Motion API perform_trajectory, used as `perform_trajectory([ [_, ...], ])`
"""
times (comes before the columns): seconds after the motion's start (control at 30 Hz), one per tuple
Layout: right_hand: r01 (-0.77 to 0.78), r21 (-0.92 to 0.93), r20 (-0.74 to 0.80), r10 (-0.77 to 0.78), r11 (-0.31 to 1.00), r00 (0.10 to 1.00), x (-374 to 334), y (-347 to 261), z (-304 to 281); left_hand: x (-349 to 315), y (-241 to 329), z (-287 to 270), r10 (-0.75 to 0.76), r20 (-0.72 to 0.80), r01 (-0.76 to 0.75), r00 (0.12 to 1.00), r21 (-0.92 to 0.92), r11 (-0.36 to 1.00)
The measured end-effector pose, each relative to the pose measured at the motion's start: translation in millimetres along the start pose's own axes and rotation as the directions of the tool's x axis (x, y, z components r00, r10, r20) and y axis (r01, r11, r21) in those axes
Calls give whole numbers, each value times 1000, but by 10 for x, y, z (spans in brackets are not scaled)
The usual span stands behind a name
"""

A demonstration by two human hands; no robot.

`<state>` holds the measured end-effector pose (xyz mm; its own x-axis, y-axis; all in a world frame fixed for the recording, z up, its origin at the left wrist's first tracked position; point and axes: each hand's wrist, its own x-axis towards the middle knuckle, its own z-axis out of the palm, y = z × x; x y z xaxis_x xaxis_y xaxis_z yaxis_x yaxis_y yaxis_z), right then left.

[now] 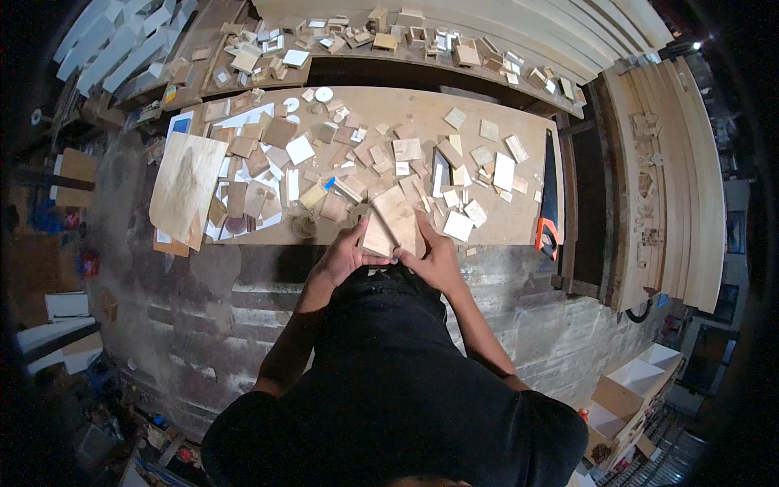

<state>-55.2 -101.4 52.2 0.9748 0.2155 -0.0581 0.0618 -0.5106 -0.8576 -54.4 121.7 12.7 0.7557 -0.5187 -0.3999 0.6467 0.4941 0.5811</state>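
Observation:
Close in front of my body, at the table's near edge, I hold a pale wooden board point(393, 213) between both hands. A narrow dark line runs slantwise across it; whether that is a groove, a joint or a thin stick I cannot tell. My left hand point(344, 256) is closed on the board's left side and lower corner. Gripping the right side is my right hand point(435, 261), its thumb near the lower edge. Just beyond the board lie a blue-ended tool or stick point(344, 190) and small wood offcuts point(333, 209).
Many wood and white pieces cover the worktable point(276, 235). A handsaw with an orange handle point(548, 236) lies at its right edge, a larger thin board point(185, 183) at its left. Behind stands a shelf point(349, 66) with small wooden assemblies. Long planks point(686, 187) are stacked at right.

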Motion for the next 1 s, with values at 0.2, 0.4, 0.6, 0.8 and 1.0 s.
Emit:
perform_trajectory([
  [0.2, -108, -78, 148, 119, 991, 982, -109, 279, -195, 105, -247, 20, 26, -83, -20, 996, 77, 997],
  [0.4, -51, -19, 105, 53, 999, 993, -235, 463, -496, 307, -366, 464, 193, -128, -126, 973, 408, 904],
  [0.6, -76, -39, 44, 78, 996, 996, -227, 883, -1021, 737, -335, 893, 183, -258, 143, 949, 867, 477],
  [0.8, -212, 52, 175, 200, 976, 964, -138, 1082, -1611, 1162, -496, 1403, 347, 60, 17, 936, 976, -215],
  [1.0, -238, 143, 310, 185, 961, 933, 94, 1447, -2040, 1490, -705, 1571, 226, -69, 124, 972, 964, -237],
])
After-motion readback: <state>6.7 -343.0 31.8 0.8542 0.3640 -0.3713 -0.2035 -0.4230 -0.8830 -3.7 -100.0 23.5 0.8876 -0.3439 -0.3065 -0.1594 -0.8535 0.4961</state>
